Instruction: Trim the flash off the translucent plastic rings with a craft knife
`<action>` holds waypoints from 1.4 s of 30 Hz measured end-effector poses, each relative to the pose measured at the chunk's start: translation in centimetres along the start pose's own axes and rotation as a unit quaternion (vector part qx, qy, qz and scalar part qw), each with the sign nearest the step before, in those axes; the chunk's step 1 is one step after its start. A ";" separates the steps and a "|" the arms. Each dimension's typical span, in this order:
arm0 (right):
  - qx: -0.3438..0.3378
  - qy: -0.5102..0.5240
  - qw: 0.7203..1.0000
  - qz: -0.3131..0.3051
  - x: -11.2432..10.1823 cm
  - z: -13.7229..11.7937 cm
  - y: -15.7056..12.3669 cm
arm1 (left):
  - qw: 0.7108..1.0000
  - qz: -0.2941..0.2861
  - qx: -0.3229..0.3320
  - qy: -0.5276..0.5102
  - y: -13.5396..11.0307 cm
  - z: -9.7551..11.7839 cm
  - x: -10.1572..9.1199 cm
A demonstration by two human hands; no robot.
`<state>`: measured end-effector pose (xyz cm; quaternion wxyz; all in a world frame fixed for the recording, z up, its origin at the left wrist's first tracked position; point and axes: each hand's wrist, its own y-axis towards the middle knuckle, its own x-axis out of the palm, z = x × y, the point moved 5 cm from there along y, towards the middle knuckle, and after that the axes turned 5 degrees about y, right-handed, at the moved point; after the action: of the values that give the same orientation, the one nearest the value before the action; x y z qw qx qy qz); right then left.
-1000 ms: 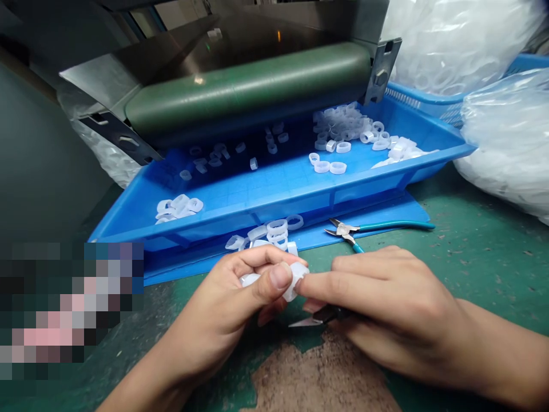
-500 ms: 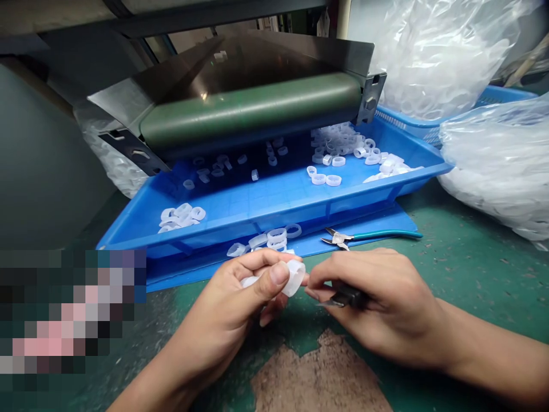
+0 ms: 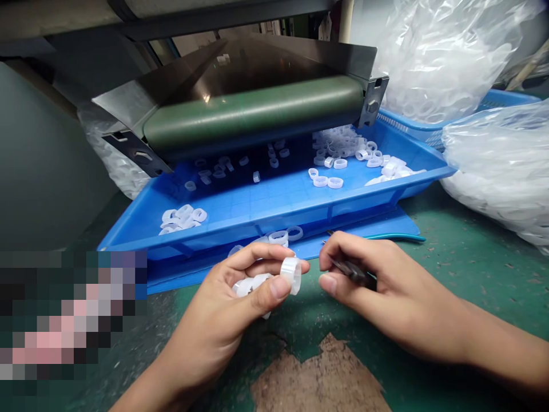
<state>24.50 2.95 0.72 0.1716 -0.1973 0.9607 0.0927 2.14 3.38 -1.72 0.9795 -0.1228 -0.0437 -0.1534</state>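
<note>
My left hand [image 3: 240, 309] pinches a translucent white plastic ring [image 3: 292, 274] between thumb and forefinger, with more rings [image 3: 249, 284] cupped in the palm. My right hand [image 3: 377, 286] is closed around a small dark cutting tool [image 3: 354, 271], its tip a short way right of the ring. Both hands hover over the green tabletop just in front of a blue tray [image 3: 274, 214]. Several loose rings [image 3: 283, 235] lie on the tray's lower lip behind my fingers.
Blue tray holds scattered white rings [image 3: 343, 149] under a green conveyor roller [image 3: 257, 111]. Teal-handled pliers [image 3: 386, 236] lie behind my right hand. Clear bags of rings [image 3: 497, 166] sit to the right. The worn green tabletop [image 3: 317, 377] shows a brown patch.
My right hand drew back from the ring and lifted slightly, opening a gap. The left hand turned the ring outward between thumb and forefinger. The camera view tilted up a little.
</note>
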 end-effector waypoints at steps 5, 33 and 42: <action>0.034 -0.033 0.999 -0.022 0.1 0.2 0.0 | 1.000 0.000 0.014 0.002 -0.2 0.3 0.0; -0.055 -0.110 0.992 -0.016 -1.2 -0.6 -1.1 | 0.979 0.112 0.059 0.160 -0.1 0.8 -1.5; -0.028 -0.123 0.992 -0.027 -1.4 -1.0 -0.9 | 0.974 0.121 0.052 0.183 -0.1 1.0 -1.5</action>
<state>25.76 2.37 2.09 0.2849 -0.2149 0.9239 0.1382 0.62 3.93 -0.94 0.9872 -0.0462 0.1438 -0.0511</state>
